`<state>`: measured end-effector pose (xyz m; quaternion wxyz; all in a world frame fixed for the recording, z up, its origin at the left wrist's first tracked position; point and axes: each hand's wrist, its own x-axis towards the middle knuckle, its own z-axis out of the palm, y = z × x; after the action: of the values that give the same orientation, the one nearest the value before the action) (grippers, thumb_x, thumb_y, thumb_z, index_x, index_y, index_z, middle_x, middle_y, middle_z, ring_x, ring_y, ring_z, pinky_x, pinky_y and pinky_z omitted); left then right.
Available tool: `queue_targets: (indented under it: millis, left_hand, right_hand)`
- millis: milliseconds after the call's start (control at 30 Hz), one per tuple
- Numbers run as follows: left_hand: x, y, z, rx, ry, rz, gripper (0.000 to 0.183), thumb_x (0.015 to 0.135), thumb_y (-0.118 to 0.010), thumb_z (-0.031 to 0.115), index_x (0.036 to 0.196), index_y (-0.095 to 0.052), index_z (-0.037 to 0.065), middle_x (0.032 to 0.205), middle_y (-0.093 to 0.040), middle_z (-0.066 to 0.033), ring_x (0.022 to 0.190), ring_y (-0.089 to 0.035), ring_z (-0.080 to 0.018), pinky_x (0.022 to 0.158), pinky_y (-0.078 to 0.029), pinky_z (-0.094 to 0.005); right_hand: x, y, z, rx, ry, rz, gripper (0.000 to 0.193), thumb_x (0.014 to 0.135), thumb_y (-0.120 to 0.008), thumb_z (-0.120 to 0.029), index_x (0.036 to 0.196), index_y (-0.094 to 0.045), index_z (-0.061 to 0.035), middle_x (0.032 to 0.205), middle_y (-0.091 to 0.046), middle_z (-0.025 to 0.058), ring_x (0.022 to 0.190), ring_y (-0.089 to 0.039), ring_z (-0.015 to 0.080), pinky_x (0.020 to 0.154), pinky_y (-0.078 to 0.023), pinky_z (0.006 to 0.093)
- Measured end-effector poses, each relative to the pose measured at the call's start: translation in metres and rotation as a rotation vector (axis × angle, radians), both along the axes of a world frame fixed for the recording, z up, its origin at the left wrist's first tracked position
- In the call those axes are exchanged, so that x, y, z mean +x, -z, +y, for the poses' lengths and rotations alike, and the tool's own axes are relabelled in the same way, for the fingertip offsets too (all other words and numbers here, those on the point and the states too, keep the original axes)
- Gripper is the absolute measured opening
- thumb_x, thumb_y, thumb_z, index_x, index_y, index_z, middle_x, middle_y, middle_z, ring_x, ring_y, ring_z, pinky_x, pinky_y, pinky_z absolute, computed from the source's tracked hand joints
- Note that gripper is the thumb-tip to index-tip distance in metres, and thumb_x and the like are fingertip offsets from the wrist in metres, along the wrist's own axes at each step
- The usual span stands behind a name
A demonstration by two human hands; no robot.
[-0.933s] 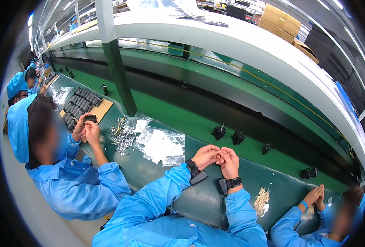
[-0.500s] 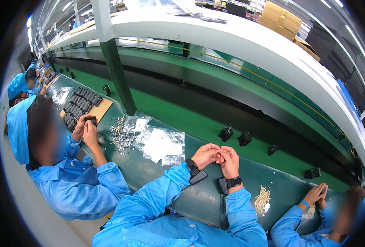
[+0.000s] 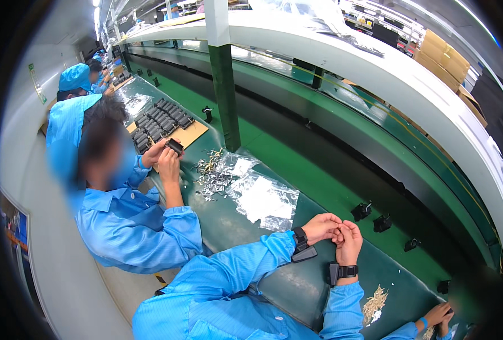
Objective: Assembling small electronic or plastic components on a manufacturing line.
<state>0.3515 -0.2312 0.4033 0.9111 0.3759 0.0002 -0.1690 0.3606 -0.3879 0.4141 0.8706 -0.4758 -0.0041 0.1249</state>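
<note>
My left hand (image 3: 321, 228) and my right hand (image 3: 349, 243) meet above the near edge of the green belt. Their thumbs and fingertips are pinched together, touching one another. Whatever lies between the fingertips is too small or hidden to make out. Each wrist wears a black strap with a dark box. Nearest beyond my hands, small black parts (image 3: 361, 211) with short wires stand on the green belt (image 3: 319, 184). Below my right hand, a heap of thin beige pieces (image 3: 374, 306) lies on the dark green table (image 3: 285, 289).
Clear plastic bags with white sheets (image 3: 262, 198) and a heap of small metallic pieces (image 3: 210, 180) lie to the left. A co-worker there holds a black part (image 3: 175, 147) near rows of black parts (image 3: 160, 120) on cardboard. A green-and-white post (image 3: 224, 96) rises beyond. Another person's hands (image 3: 438, 315) are at lower right.
The view has swung left, so the scene sits further right in the picture. My hands stay pinched together at the same spot by the belt. The left co-worker still holds the black part.
</note>
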Motion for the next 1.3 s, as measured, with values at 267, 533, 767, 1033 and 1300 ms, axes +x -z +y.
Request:
queue_targets:
  millis: [267, 533, 767, 1033, 1300]
  left_hand:
    - [0.000, 0.005, -0.011, -0.039, 0.022, -0.030, 0.014, 0.103, -0.055, 0.008, 0.115, -0.055, 0.001, 0.096, -0.066, -0.0124, 0.087, -0.071, -0.0233, 0.075, -0.058, -0.0321]
    - [-0.005, -0.001, -0.007, -0.009, -0.033, 0.013, 0.011, 0.101, -0.052, 0.005, 0.112, -0.053, 0.002, 0.094, -0.065, -0.0099, 0.082, -0.069, -0.0188, 0.073, -0.057, -0.0300]
    - [-0.001, 0.003, -0.006, -0.006, -0.014, -0.009, 0.012, 0.103, -0.050, 0.006, 0.114, -0.053, 0.001, 0.096, -0.065, -0.0117, 0.086, -0.069, -0.0203, 0.072, -0.054, -0.0309]
    - [-0.003, 0.000, -0.008, -0.002, -0.022, 0.014, 0.012, 0.104, -0.049, 0.007, 0.114, -0.053, 0.001, 0.096, -0.065, -0.0117, 0.085, -0.069, -0.0206, 0.072, -0.054, -0.0308]
    - [-0.004, 0.002, -0.009, -0.014, -0.021, 0.006, 0.011, 0.104, -0.048, 0.007, 0.113, -0.053, 0.001, 0.094, -0.065, -0.0119, 0.085, -0.069, -0.0208, 0.071, -0.054, -0.0310]
  right_hand:
    - [-0.003, 0.001, -0.008, -0.037, 0.029, -0.011, 0.017, 0.097, -0.062, 0.000, 0.114, -0.059, 0.0004, 0.086, -0.066, 0.0057, 0.064, -0.058, 0.0088, 0.052, -0.050, 0.0238]
    - [-0.007, -0.006, 0.001, -0.055, -0.003, -0.022, 0.016, 0.098, -0.059, -0.001, 0.114, -0.058, -0.0008, 0.090, -0.066, 0.0046, 0.064, -0.055, 0.0070, 0.053, -0.048, 0.0214]
    - [-0.005, -0.007, 0.001, -0.044, 0.004, -0.019, 0.015, 0.098, -0.059, -0.001, 0.113, -0.058, -0.0002, 0.090, -0.067, 0.0061, 0.063, -0.056, 0.0077, 0.053, -0.049, 0.0222]
    - [-0.005, -0.005, -0.001, -0.050, 0.001, -0.031, 0.014, 0.098, -0.059, -0.002, 0.112, -0.059, -0.0016, 0.090, -0.067, 0.0048, 0.065, -0.057, 0.0073, 0.053, -0.049, 0.0212]
    - [-0.006, -0.003, -0.001, -0.045, 0.003, -0.035, 0.013, 0.099, -0.058, -0.002, 0.112, -0.059, -0.0017, 0.089, -0.067, 0.0044, 0.063, -0.055, 0.0068, 0.053, -0.049, 0.0215]
